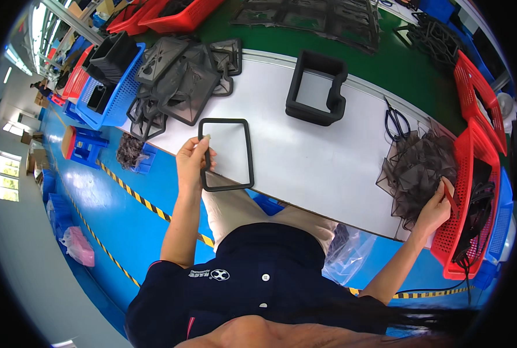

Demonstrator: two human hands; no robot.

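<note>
- The left hand (pixel 191 156) pinches one long side of a black rectangular frame (pixel 249 152), its thumb on top and its fingers curled about the bar.
- That frame is left of the stack of black frames (pixel 315 114) and nearer the person, its near end reaching past the edge of the white tabletop (pixel 345 168).
- The right hand (pixel 435 209), well to the right of the stack and nearer the person, has its fingers bent and pinches a slim red tool (pixel 452 200); whether it also grips any mesh, I cannot tell.
- Just beside that hand, right of the stack, lies a heap of dark mesh pieces (pixel 421 168), crumpled and overlapping.
- Black-handled scissors (pixel 396 123) lie right of the stack, at the far side of the mesh heap.
- Farther right of the stack, past the heap, stands a perforated red basket (pixel 444 240) with dark parts in it.
- Left of the stack, a pile of mesh-covered black frames (pixel 191 90) lies in overlapping layers.
- Farther left of the stack, beyond that pile, a blue perforated basket (pixel 128 87) holds black parts.
- Beyond the stack runs a green surface (pixel 397 66), with flat dark framed panels (pixel 310 17) lying on it.
</note>
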